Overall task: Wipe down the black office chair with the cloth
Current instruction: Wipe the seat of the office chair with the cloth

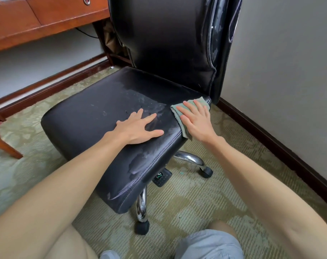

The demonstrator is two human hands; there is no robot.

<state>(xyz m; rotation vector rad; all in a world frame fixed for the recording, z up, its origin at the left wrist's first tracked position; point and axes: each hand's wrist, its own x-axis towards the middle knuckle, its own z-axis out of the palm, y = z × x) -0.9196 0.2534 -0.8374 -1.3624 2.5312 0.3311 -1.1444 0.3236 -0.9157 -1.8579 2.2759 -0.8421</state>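
Now keep your right hand [193,121] flat, fingers spread on the cloth [179,116] at the seat [84,116] corner (left hand [138,128] splayed, bracing), and sweep across the dull streaks.

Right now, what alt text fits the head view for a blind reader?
The right hand presses a green cloth on the right edge of a black chair seat; the left hand lies flat on the seat beside it.

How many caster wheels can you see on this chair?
2. One caster wheel sits right of the seat; another below its near corner. More may hide under the seat.
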